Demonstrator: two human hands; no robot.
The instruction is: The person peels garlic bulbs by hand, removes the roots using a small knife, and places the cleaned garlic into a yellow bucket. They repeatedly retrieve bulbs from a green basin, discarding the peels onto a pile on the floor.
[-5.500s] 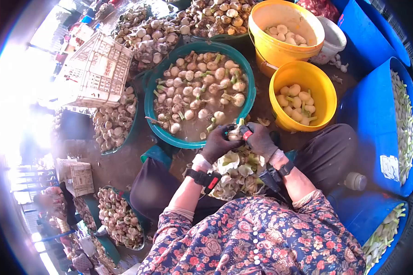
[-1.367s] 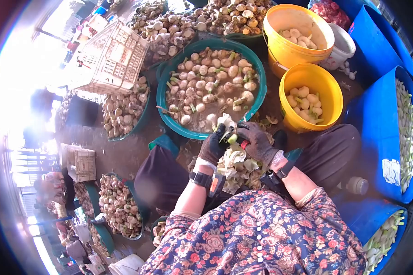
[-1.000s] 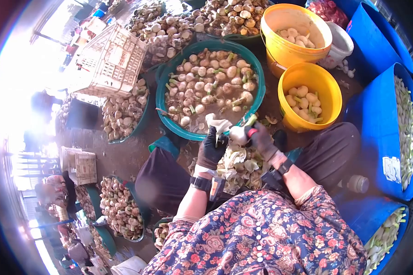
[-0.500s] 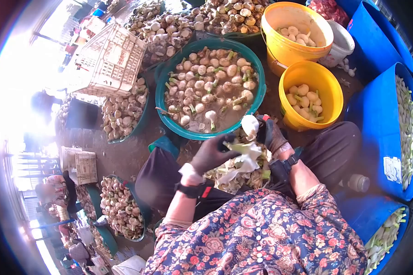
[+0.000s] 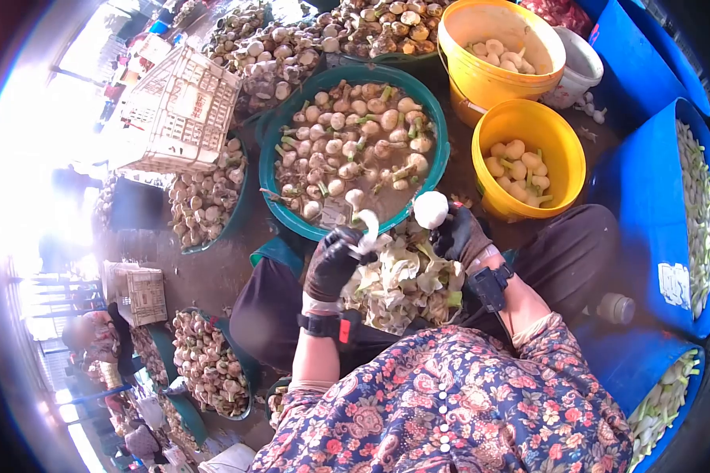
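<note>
My right hand (image 5: pixel 459 236), in a dark glove, is closed round a white peeled bulb (image 5: pixel 431 210) just beyond the near rim of the green tub (image 5: pixel 445 150). To its left my left hand (image 5: pixel 335 260), also gloved, pinches a curled pale strip of peel (image 5: pixel 368 226) near the same rim. Muddy water and many unpeeled bulbs (image 5: pixel 351 148) fill the tub. Below and between the hands lies a heap of pale peelings (image 5: pixel 406 280). Peeled bulbs (image 5: pixel 519 169) sit in the smaller yellow bucket (image 5: pixel 572 126) to the right.
A larger yellow bucket (image 5: pixel 457 39) and a white bucket (image 5: pixel 592 67) stand at the back right. Blue containers (image 5: pixel 647 205) line the right side. A white crate (image 5: pixel 185 102) rests over bulbs at the left. Another person (image 5: pixel 95 335) is at the far left.
My left hand has moved left and away from the heap, and a curled strip now shows in its fingers. The large loose peel below the bulb is gone from there.
</note>
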